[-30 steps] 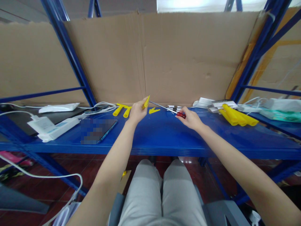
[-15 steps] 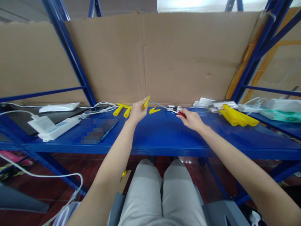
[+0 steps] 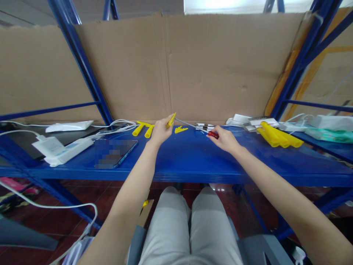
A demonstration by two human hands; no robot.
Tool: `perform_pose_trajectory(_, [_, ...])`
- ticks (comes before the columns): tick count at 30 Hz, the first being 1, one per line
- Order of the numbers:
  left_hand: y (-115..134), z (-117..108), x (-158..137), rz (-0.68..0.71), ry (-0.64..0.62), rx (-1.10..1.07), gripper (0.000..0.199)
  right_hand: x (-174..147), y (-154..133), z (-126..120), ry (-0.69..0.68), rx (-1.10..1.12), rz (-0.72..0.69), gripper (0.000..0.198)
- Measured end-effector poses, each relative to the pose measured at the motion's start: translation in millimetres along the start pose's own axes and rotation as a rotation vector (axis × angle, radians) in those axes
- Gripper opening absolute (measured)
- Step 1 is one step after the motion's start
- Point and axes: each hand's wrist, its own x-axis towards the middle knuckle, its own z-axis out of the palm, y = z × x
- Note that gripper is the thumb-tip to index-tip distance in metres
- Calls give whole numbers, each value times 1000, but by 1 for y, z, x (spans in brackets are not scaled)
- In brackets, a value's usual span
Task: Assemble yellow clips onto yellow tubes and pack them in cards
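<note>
My left hand (image 3: 161, 131) is closed around a yellow plastic piece (image 3: 171, 120), whose pointed end sticks up past the fingers. In my right hand (image 3: 225, 139) is a screwdriver (image 3: 213, 135), its red handle pinched between thumb and fingers. The long metal shaft slants up and left, with its tip close to the yellow piece; whether they touch I cannot tell. Small flat yellow pieces (image 3: 180, 129) lie on the blue shelf (image 3: 190, 158) between the hands. Beside my left hand lie yellow tube-like parts (image 3: 139, 129). Small metal bits (image 3: 202, 131) lie near the screwdriver shaft.
Several yellow tubes (image 3: 278, 136) lie at the right, by white boxes (image 3: 261, 122). At the left are a phone (image 3: 118, 152), a white power strip (image 3: 68, 151) and coiled white cables (image 3: 121, 125). A cardboard panel (image 3: 209, 66) closes the back between blue posts.
The fingers of my right hand have shifted slightly on the screwdriver, and more of its red handle shows. My left hand and the yellow piece stay almost in place.
</note>
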Motion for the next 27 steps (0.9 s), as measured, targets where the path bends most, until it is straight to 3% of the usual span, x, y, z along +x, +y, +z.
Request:
perform_pose_trajectory(8, [1,-1,-1,5,-6,-23,43,-1,-6,-3,-83,-140,-19,27])
perform_pose_trajectory(27, [9,-1,-1,-69,-1,161,53,3,-18,-6,-220,-146,24,30])
